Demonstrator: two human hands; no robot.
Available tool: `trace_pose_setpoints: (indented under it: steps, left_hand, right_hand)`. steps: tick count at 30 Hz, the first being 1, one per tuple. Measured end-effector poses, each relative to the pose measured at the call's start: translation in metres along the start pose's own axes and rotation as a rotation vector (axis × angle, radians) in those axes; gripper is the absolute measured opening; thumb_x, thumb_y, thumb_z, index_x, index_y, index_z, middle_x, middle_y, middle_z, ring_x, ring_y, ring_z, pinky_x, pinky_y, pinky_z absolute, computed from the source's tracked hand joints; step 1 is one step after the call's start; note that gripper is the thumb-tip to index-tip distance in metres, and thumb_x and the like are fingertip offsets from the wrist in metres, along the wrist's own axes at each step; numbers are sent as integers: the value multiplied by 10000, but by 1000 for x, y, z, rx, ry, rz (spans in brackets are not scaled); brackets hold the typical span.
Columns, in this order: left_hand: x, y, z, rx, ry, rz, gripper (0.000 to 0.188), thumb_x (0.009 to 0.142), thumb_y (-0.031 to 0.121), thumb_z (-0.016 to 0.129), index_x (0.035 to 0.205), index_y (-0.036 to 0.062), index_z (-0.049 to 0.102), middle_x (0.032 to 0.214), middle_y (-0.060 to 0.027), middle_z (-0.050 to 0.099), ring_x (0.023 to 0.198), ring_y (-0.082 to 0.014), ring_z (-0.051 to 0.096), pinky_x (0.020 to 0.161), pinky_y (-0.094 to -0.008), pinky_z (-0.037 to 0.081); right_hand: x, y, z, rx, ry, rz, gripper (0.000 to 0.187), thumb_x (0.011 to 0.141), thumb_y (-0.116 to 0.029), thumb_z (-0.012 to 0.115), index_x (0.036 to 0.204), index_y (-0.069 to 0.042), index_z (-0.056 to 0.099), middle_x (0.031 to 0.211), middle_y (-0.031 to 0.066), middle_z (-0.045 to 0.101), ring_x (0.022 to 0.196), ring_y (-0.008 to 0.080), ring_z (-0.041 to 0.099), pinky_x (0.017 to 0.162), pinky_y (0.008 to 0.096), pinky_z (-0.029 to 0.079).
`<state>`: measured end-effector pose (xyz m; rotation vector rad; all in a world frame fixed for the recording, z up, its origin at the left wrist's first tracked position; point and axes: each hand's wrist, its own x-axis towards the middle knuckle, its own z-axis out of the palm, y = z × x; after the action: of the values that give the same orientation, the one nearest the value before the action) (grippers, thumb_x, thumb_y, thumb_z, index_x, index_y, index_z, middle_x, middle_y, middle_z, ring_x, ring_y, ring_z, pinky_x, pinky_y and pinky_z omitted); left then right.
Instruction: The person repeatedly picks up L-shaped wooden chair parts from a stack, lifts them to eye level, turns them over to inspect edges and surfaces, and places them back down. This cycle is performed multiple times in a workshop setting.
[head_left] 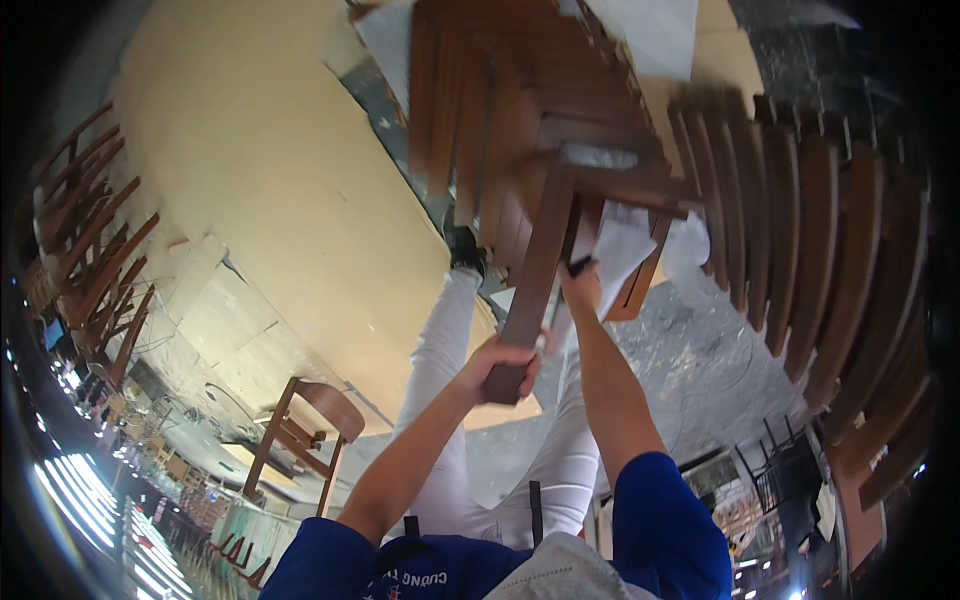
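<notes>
With twelve o'clock straight ahead of the worker, the brown wooden frame (pixel 533 300) sits close in front of the body, its long board slanting from near the lap up toward twelve, where it meets a crosspiece running off toward two. The left hand (pixel 505 365) is closed round the board's near end, fingers wrapping the edge. The right hand (pixel 582 288) is just beyond it at one o'clock, fingers curled tight about a small dark item (pixel 580 266), too small for me to name; I can't tell whether that hand also touches the wood.

Past the frame at twelve stands a blurred stack of similar brown frames (pixel 490 110). A white sheet (pixel 625 243) hangs by the crosspiece at one, and a long row of curved brown wooden pieces (pixel 800 230) stretches from two to four. Tan sheeting (pixel 250 180) covers the floor at ten. Over at nine, brown chairs (pixel 95 240) crowd together, and a single wooden chair (pixel 330 410) stands at eight.
</notes>
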<state>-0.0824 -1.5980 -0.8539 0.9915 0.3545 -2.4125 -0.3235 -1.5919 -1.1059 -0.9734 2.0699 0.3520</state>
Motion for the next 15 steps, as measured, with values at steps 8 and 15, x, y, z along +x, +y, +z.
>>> trace_pose_setpoints:
  steps: [8, 15]
  left_hand:
    - [-291, 15, 47, 22, -33, 254, 792, 896, 146, 707, 1620, 39, 402, 815, -88, 629, 594, -194, 641, 575, -333, 546]
    - [-436, -107, 68, 153, 571, 854, 324, 829, 86, 806, 1062, -7, 602, 785, -116, 693, 620, -222, 717, 569, -374, 591]
  right_hand:
    - [-68, -40, -185, -445, -321, -144, 859, 959, -633, 631, 1487, 36, 522, 1482, 293, 607, 1341, 461, 616, 1124, 545, 496]
    - [-191, -44, -252, -9, -259, -754, 927, 681, -412, 935, 1395, 88, 619, 1262, 260, 696, 1237, 399, 637, 1084, 436, 499]
